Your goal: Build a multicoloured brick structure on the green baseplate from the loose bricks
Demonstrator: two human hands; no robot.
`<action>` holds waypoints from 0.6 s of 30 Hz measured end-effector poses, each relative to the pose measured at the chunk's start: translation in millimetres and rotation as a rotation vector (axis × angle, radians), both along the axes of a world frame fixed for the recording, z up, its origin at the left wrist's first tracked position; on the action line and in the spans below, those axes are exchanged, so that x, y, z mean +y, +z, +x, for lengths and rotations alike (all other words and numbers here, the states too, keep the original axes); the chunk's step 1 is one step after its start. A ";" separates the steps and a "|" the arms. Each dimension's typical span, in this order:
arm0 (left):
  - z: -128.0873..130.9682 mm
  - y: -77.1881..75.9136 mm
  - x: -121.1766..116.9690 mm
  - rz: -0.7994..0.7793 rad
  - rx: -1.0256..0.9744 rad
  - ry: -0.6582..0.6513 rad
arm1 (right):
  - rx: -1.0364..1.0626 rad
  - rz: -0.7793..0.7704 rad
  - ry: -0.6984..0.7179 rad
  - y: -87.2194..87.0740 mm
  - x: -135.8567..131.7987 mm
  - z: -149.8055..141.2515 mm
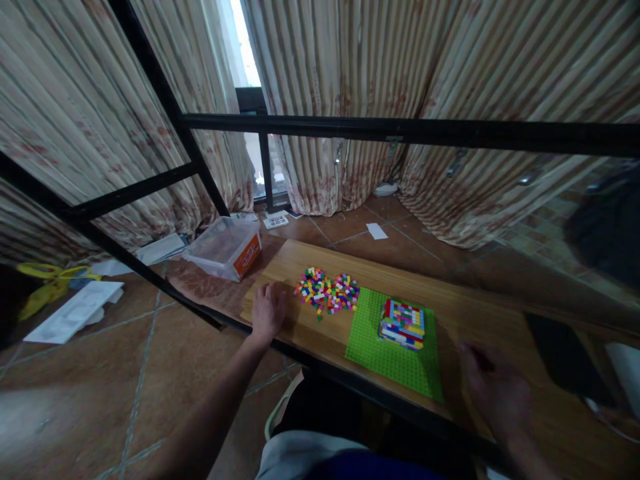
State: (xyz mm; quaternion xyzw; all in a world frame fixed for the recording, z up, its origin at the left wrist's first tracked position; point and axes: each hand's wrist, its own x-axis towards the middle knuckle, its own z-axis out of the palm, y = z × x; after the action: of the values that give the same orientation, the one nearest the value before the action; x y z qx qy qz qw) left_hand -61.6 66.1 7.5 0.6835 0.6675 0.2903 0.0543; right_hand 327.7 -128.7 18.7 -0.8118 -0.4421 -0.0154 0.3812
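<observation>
My left hand [267, 311] rests flat on the wooden table [320, 320], just left of a heap of small coloured bricks [327, 291]. Right of the heap lies a green baseplate [385, 350] with a block of stacked multicoloured bricks [403, 323] built on it. My right hand [493, 387] lies on the table to the right of the baseplate, fingers loosely curled, blurred. I see nothing held in either hand.
A clear plastic box with an orange label [225, 248] stands on the floor beyond the table's left end. Black metal frame bars [400, 130] cross in front of striped curtains. Papers [75, 310] and a yellow item [47, 283] lie on the tiled floor at left.
</observation>
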 end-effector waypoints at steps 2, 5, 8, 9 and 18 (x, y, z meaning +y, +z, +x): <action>-9.6 -4.6 18.2 -0.006 0.096 -0.006 | 0.049 0.058 0.145 27.3 25.8 -35.8; -11.1 -9.6 38.5 -0.014 0.186 -0.041 | 0.068 0.049 0.448 53.0 79.6 -94.5; -8.3 -12.9 46.2 -0.023 0.232 -0.055 | 0.001 -0.003 0.579 47.8 139.3 -136.3; -7.8 -13.6 46.4 -0.025 0.239 -0.058 | -0.019 -0.041 0.567 40.3 157.1 -145.0; -6.4 -10.2 42.2 -0.062 0.196 -0.053 | -0.115 -0.261 0.490 -20.2 209.9 -164.1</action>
State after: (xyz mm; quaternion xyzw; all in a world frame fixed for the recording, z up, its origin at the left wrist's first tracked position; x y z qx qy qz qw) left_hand -68.0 108.2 -2.8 0.7239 0.6601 0.1999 0.0176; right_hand 163.6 81.2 -1.5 -0.7206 -0.6443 0.0884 0.2404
